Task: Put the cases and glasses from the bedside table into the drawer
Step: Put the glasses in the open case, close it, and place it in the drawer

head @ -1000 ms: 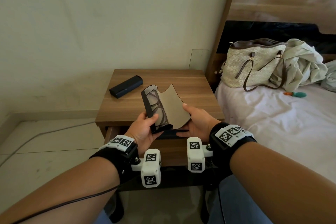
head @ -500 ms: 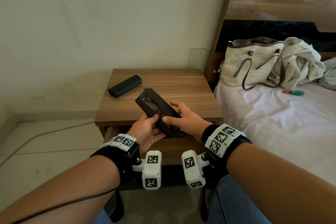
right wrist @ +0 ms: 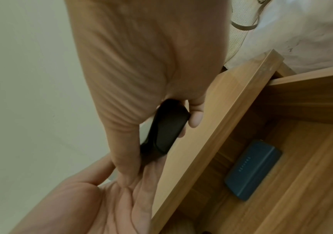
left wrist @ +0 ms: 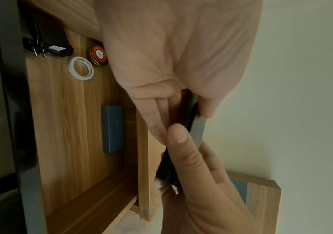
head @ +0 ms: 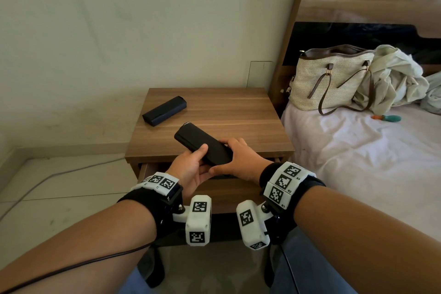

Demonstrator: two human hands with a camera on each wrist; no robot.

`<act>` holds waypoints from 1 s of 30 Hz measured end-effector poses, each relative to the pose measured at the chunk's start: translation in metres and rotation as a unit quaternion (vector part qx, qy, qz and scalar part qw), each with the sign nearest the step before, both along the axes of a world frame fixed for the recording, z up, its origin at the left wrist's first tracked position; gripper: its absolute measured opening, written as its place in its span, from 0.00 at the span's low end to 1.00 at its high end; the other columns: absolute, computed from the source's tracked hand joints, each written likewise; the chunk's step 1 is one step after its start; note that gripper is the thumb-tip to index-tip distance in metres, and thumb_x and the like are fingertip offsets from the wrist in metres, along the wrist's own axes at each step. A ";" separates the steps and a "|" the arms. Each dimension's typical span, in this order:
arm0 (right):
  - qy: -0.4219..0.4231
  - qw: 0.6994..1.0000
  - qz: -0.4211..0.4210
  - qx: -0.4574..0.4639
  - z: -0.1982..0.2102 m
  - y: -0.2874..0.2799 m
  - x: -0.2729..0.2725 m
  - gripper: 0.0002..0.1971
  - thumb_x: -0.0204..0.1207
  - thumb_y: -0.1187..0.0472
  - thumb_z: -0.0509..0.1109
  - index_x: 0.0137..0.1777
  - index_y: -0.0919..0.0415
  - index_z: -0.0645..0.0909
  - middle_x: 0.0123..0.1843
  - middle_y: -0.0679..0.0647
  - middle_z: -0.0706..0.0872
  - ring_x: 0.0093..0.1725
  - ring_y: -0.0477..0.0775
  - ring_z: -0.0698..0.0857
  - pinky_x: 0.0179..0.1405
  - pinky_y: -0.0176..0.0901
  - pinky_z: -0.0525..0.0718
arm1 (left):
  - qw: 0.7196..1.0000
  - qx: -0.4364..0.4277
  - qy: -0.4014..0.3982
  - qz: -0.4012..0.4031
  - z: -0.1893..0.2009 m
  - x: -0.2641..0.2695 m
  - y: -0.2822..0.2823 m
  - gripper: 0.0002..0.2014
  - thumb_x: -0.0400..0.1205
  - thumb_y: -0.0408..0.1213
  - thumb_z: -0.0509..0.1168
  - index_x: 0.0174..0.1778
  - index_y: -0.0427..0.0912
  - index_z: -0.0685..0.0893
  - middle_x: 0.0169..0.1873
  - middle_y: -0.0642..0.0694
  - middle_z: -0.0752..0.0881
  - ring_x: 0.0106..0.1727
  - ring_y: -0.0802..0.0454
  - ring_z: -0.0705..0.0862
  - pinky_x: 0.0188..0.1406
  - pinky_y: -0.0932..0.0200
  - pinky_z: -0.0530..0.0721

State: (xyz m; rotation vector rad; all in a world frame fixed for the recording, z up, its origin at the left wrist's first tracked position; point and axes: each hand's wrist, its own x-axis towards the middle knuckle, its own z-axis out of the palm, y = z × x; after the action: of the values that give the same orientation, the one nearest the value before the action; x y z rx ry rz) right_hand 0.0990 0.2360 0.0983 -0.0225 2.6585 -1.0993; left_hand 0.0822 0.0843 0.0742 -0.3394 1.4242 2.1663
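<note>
- My left hand (head: 191, 169) cups the near end of the black case (head: 202, 148) from below, its fingers (left wrist: 153, 114) under the case and the thumb pressed on top.
- My right hand (head: 238, 162) grips the same case from the right side, fingers (right wrist: 195, 117) curled over its far edge and the thumb along the near edge, so both hands are clamped on it.
- The case is closed and held in the air, tilted, just above the front edge of the counter (head: 238, 112) and over the open drawer (left wrist: 65, 126).
- A second dark case (head: 164, 111) lies on the counter near its back left corner, well apart from my hands.
- Inside the drawer a blue case (right wrist: 253, 171) lies flat on the wooden bottom, near the counter's front edge.
- Farther along the drawer bottom, in the left wrist view, sit a white roll of tape (left wrist: 80, 68), a round tin with an orange lid (left wrist: 98, 55) just beside it, and a black plug with cable (left wrist: 49, 49).
- To the right of the counter stands the bed (head: 358, 162) with its white sheet, carrying a woven handbag (head: 329, 79), a crumpled pale cloth (head: 393, 79) against it, and a small orange and green object (head: 386, 117) that I cannot identify.
</note>
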 end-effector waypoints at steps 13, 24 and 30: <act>-0.116 0.993 -0.008 -0.035 -0.002 0.013 0.004 0.40 0.65 0.55 0.81 0.76 0.53 0.66 0.62 0.54 0.81 0.56 0.53 0.85 0.60 0.48 0.86 | 0.992 -0.077 -0.016 0.098 -0.007 -0.013 -0.016 0.12 0.84 0.43 0.64 0.61 0.45 0.78 0.54 0.43 0.85 0.55 0.45 0.86 0.41 0.53 0.85; -0.197 0.960 -0.150 -0.130 -0.021 0.024 -0.006 0.40 0.62 0.67 0.82 0.75 0.57 0.70 0.65 0.58 0.78 0.60 0.64 0.84 0.62 0.59 0.86 | 0.979 -0.194 -0.018 0.065 -0.026 -0.018 -0.037 0.08 0.84 0.37 0.64 0.59 0.46 0.77 0.50 0.43 0.84 0.48 0.45 0.88 0.38 0.54 0.83; -0.201 0.913 -0.284 -0.212 -0.039 0.026 -0.011 0.17 0.75 0.63 0.72 0.62 0.67 0.78 0.64 0.66 0.82 0.62 0.64 0.84 0.65 0.59 0.84 | 0.973 -0.224 -0.041 0.046 -0.039 -0.021 -0.031 0.10 0.85 0.35 0.62 0.61 0.46 0.74 0.49 0.42 0.82 0.44 0.46 0.87 0.39 0.54 0.84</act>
State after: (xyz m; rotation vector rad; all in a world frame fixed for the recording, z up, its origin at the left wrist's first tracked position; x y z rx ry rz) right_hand 0.0879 0.2625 0.0597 0.8439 2.0510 -1.6233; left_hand 0.0608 0.0538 0.0354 -0.6584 1.8751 1.8542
